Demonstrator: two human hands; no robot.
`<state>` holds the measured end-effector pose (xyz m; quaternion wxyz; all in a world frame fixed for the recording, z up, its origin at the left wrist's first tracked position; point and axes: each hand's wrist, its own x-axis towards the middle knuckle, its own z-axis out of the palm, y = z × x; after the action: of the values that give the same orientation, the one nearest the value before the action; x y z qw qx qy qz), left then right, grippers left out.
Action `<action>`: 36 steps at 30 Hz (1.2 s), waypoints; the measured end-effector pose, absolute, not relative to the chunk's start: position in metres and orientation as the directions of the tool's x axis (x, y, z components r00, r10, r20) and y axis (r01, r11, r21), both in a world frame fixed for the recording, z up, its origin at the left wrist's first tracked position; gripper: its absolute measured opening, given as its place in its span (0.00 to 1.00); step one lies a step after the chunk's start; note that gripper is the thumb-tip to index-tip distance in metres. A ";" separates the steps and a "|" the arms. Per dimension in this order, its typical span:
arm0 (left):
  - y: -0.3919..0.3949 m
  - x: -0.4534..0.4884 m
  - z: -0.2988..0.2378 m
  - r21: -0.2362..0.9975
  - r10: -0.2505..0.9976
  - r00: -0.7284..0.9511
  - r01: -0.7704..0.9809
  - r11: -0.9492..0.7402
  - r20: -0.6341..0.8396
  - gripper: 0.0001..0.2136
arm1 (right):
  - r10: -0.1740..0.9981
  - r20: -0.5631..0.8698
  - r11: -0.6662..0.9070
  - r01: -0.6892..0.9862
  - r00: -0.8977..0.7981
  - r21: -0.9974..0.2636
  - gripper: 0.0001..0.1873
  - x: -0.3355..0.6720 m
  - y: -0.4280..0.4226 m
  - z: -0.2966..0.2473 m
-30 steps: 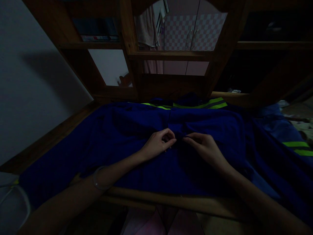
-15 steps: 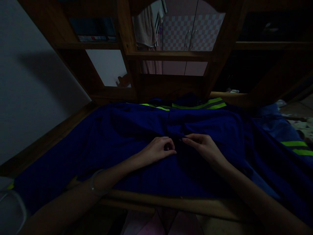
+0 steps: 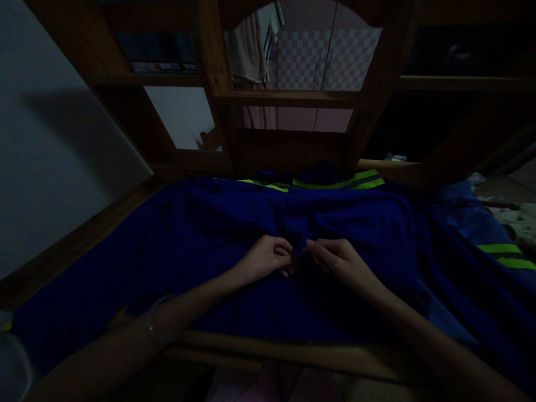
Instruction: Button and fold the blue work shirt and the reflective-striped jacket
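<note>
A dark blue work jacket (image 3: 209, 234) with yellow-green reflective stripes (image 3: 335, 181) lies spread over a wooden desk (image 3: 293, 349). My left hand (image 3: 268, 258) and my right hand (image 3: 335, 259) meet at the jacket's middle front seam. Both have their fingers curled and pinched on the fabric edge there, fingertips almost touching. A clear bangle (image 3: 157, 318) sits on my left forearm. What lies between the fingertips is too dark to make out.
A wooden shelf unit (image 3: 288, 100) rises behind the desk, with books on its upper left shelf (image 3: 157, 53) and a mirror showing pink checked cupboard doors (image 3: 310, 61). A grey wall (image 3: 50, 167) stands at the left. More blue cloth with a stripe (image 3: 500, 254) lies at the right.
Both hands have drawn closer together at the jacket's centre seam, and the left fingers have curled tighter. The view has shifted slightly.
</note>
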<state>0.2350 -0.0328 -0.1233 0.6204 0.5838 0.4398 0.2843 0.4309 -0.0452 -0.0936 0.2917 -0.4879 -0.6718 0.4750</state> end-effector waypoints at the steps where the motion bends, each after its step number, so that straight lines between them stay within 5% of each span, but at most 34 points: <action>1: -0.033 0.236 -0.123 0.975 0.871 0.441 0.147 0.170 -0.218 0.09 | 0.934 -0.046 0.102 0.389 -0.354 -0.916 0.22 0.431 -0.045 -0.095; 8: -0.037 0.238 -0.119 0.981 0.922 0.341 0.122 0.151 -0.184 0.12 | 0.933 0.082 0.261 0.500 -0.351 -0.826 0.09 0.433 -0.043 -0.099; 16: -0.035 0.236 -0.120 0.985 0.941 0.323 0.165 0.050 -0.102 0.09 | 0.916 0.266 0.396 0.564 -0.301 -0.725 0.05 0.433 -0.048 -0.097; 22: -0.033 0.238 -0.124 0.990 0.945 0.325 0.138 -0.011 -0.035 0.11 | 0.928 0.213 0.357 0.569 -0.305 -0.740 0.04 0.433 -0.044 -0.100; 36: -0.035 0.240 -0.112 0.960 0.900 0.378 -0.087 0.266 -0.215 0.18 | 0.907 0.261 0.410 0.550 -0.331 -0.728 0.05 0.430 -0.045 -0.105</action>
<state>0.2402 -0.0348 -0.1123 0.6752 0.4830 0.4209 0.3656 0.4301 -0.0447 -0.1054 0.3334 -0.4727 -0.7705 0.2678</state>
